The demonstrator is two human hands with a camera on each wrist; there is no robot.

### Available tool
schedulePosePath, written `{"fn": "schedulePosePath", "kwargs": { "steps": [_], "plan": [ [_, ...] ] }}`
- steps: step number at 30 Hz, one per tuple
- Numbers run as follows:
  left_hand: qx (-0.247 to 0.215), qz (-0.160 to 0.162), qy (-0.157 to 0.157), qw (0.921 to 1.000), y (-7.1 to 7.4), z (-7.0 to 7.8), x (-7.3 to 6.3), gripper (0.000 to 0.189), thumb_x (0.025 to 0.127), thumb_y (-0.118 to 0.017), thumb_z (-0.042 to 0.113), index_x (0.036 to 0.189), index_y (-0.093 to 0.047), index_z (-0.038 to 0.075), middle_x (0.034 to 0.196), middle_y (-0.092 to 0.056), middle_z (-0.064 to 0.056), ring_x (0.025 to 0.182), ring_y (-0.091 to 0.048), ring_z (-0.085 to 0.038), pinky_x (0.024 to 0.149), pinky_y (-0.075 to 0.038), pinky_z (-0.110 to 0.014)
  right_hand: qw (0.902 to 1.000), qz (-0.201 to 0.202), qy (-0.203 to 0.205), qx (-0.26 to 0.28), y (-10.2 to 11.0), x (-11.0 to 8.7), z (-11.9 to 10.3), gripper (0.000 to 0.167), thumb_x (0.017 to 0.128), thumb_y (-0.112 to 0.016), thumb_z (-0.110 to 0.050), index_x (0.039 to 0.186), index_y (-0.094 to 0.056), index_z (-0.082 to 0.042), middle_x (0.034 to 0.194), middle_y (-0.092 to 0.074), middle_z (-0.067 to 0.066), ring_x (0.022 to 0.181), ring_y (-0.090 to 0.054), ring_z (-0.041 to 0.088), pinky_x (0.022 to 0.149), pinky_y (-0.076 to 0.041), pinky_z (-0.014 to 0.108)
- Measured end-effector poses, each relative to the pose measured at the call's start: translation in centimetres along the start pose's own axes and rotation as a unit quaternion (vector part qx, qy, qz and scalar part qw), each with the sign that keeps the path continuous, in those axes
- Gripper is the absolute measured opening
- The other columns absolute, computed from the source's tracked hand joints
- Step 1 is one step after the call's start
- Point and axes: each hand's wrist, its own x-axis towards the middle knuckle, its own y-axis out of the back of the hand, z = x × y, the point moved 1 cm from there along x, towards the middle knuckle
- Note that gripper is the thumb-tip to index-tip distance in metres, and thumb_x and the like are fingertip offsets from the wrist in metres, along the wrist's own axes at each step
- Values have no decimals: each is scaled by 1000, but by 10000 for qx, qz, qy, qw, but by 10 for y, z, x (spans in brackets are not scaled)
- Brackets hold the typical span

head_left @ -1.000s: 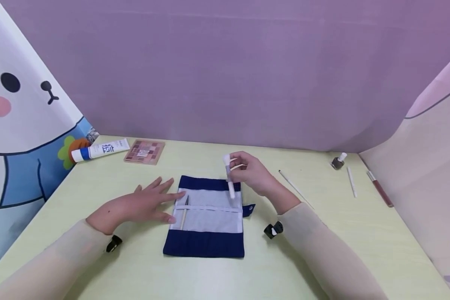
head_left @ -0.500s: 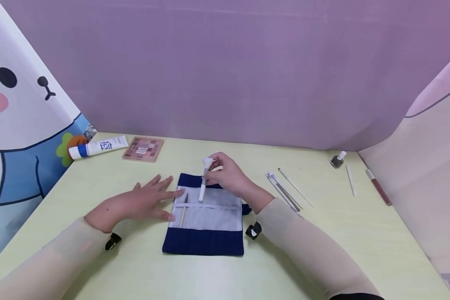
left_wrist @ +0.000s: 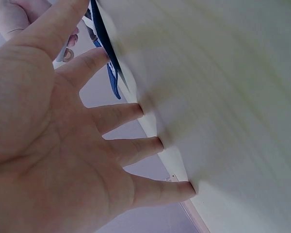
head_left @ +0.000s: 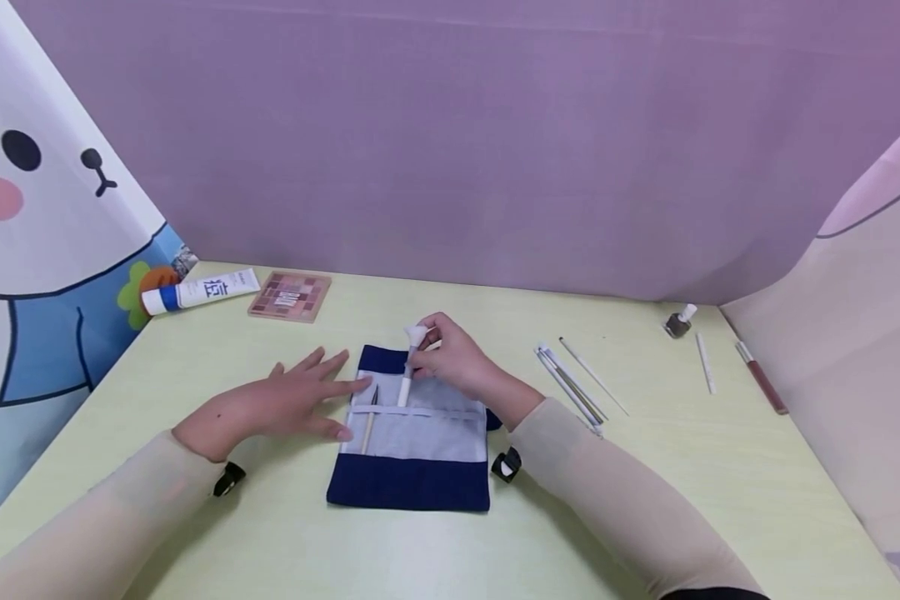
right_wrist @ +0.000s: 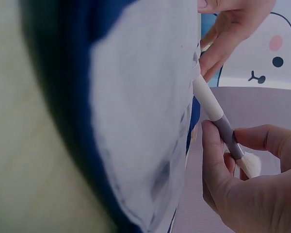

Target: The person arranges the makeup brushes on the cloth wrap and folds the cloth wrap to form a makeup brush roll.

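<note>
A navy-and-grey fabric brush roll (head_left: 408,485) lies unfolded on the table, with a pale band (head_left: 450,413) across its middle. My right hand (head_left: 453,357) pinches a makeup brush (right_wrist: 211,103) between thumb and fingers at its grey ferrule. Its fluffy white bristles point away, and the tip of its white handle is right at the band. A slim dark-tipped brush (head_left: 369,427) is tucked under the band on the left. My left hand (head_left: 288,406) is spread flat, index finger and thumb on the roll's left edge; in the left wrist view the other fingertips rest on the table.
Several thin sticks (head_left: 570,385) lie right of the roll, beside a slender dark-tipped brush (head_left: 592,375). Farther right are a small bottle (head_left: 678,322), a white stick (head_left: 704,363) and a reddish-brown tube (head_left: 762,379). A white-and-blue squeeze tube (head_left: 202,291) and a makeup palette (head_left: 290,297) lie back left.
My right hand has carried the makeup brush left across the roll, then slightly down to the band. The thin sticks formerly behind my right arm now show. The left hand has stayed in place.
</note>
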Motion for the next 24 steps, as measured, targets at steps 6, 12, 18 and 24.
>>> {"fn": "schedulePosePath", "kwargs": {
  "steps": [6, 12, 18, 24],
  "plan": [
    [-32, -24, 39, 10000, 0, 0, 1, 84, 91, -72, 68, 164, -42, 38, 179, -16, -24, 162, -8, -63, 111, -13, -95, 9999, -8, -106, -123, 0, -3, 1, 46, 97, -69, 3, 137, -48, -3, 117, -58, 15, 92, -77, 28, 88, -68, 39],
    [-3, -2, 27, 10000, 1, 0, 0, 84, 91, -72, 69, 164, -42, 39, 179, -16, -24, 162, -8, -62, 111, -13, -95, 9998, -68, -169, -125, -2, -5, 5, 45, 96, -70, 3, 135, -48, -1, 112, -58, 14, 88, -77, 26, 84, -68, 36],
    [-15, -7, 29, 10000, 1, 0, 0, 84, 92, -71, 69, 164, -41, 39, 179, -16, -24, 162, -7, -62, 111, -13, -95, 9987, -227, -131, -430, -4, -9, 6, 41, 95, -74, -2, 129, -51, -2, 109, -61, 12, 87, -74, 21, 80, -67, 32],
    [-23, 15, 23, 10000, 1, 0, 0, 84, 92, -71, 69, 164, -42, 38, 179, -17, -24, 162, -8, -63, 111, -13, -95, 9921, -241, -86, -1224, -5, -12, 4, 36, 95, -77, -11, 124, -56, -5, 109, -66, 9, 86, -65, 16, 74, -58, 25]
  ]
}}
